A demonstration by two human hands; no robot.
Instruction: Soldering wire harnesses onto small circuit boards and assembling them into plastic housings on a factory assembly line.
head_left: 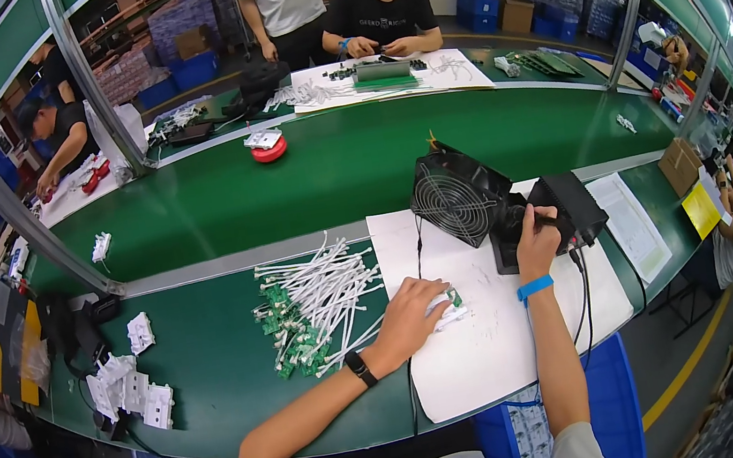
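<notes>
My left hand (410,315) lies over a small white plastic housing (450,315) with a green circuit board (454,297) at its far edge. The fingers press on the housing against a white sheet (491,362); part of it is hidden under them. My right hand (537,243) is closed round a black handle (546,213) beside a black box-shaped unit (572,208) with cables; the handle's tip cannot be made out. Left of my left hand lies a heap of white cables (322,278) with small green boards (292,335) at their ends.
A black fan (456,196) with a wire grille stands beyond my hands. White housings (130,392) are piled at the left. A paper sheet (631,223) and a cardboard box (680,167) lie right. Beyond runs a green belt (349,175) carrying a red round item (270,151); people work across it.
</notes>
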